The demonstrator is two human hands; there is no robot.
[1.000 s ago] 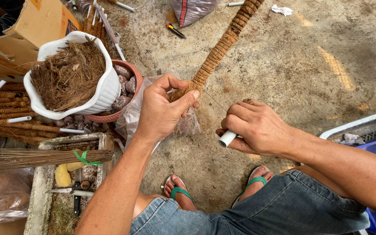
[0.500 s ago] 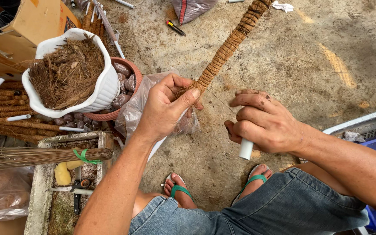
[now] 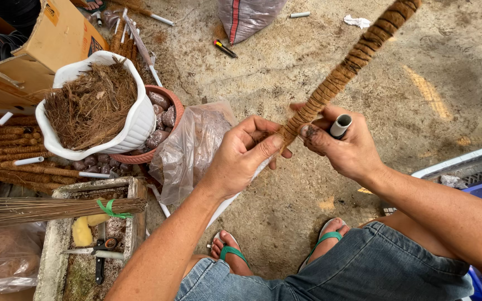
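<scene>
Where it hung apart, right hand (image 3: pixel 348 149) now meets fibre-wrapped pole (image 3: pixel 346 66) — beside left hand (image 3: pixel 242 157).

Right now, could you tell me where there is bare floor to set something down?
The concrete floor lies bare between the striped sack and the blue crate, right of the fibre-wrapped pole. The left is crowded: white pot, clay pot, plastic bag, finished poles.

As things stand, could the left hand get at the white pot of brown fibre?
Probably yes: the left hand would first have to release the fibre-wrapped pole; nothing but a plastic bag lies between it and the white pot.
</scene>
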